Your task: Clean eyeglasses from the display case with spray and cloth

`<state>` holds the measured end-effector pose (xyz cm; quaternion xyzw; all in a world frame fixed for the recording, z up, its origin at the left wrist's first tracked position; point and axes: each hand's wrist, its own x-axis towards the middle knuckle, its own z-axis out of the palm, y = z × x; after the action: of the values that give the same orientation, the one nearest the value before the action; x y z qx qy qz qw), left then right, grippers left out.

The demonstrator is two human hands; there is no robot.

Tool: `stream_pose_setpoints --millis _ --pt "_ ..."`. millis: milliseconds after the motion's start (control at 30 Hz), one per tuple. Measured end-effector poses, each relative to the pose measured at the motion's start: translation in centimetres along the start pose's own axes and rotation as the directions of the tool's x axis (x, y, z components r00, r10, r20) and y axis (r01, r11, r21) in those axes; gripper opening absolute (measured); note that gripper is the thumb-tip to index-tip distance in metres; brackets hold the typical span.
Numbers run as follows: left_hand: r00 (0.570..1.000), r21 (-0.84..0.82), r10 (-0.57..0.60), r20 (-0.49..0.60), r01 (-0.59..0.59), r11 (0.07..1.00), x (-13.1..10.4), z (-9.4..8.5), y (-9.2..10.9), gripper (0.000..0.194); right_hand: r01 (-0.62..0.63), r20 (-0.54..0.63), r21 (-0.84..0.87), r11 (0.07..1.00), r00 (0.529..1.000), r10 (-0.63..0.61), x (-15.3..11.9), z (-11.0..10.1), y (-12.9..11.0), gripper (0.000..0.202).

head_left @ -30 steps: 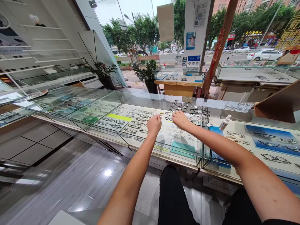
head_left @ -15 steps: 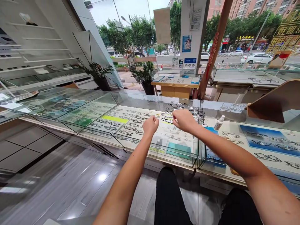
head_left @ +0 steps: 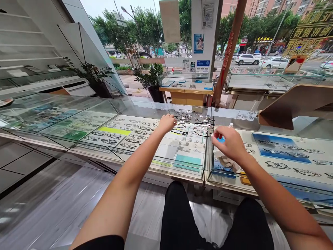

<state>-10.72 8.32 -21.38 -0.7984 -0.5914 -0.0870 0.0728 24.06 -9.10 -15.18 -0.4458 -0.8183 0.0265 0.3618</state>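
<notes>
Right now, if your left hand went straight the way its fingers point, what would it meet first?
The left hand would likely meet the nearest eyeglass frames on the glass counter top; depth is unclear, so it may already touch them.

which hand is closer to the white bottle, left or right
Right. The right hand is just in front of the bottle, mostly hiding it; the left hand is well off to its left, by the glasses.

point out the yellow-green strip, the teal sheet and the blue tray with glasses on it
yellow-green strip (head_left: 114, 131), head view, its middle
teal sheet (head_left: 187, 163), head view, its middle
blue tray (head_left: 276, 140), head view, bare upper part
</notes>
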Motion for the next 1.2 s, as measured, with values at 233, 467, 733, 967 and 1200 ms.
stream_pose_setpoints --millis 233,467,733,967,1200 --pt "0.999 0.016 0.048 -0.007 -0.047 0.999 0.2 -1.1 0.9 0.029 -0.027 -0.025 0.018 0.999 0.999 0.027 -2.3 -2.2 0.9 0.012" --pt "0.978 -0.082 0.078 -0.195 -0.095 0.992 1.0 -7.0 3.2 0.028 -0.004 -0.095 0.049 0.999 0.995 0.009 -1.6 -3.7 2.5 0.011" --pt "0.952 -0.922 -0.169 -0.255 -0.187 0.338 4.9 -7.7 15.5 0.032 0.001 -0.280 0.181 0.984 0.959 0.051 4.8 -2.3 5.6 0.007" --pt "0.954 -0.995 -0.284 -0.094 -0.097 0.001 4.7 -4.8 21.7 0.035 -0.063 -0.242 0.208 0.976 0.964 0.114 5.3 -0.1 8.2 0.006" --pt "0.937 -0.980 -0.295 -0.188 -0.197 0.000 2.7 -2.8 23.5 0.040 -0.105 -0.237 0.272 0.957 0.956 0.172 4.6 0.3 9.2 0.014"
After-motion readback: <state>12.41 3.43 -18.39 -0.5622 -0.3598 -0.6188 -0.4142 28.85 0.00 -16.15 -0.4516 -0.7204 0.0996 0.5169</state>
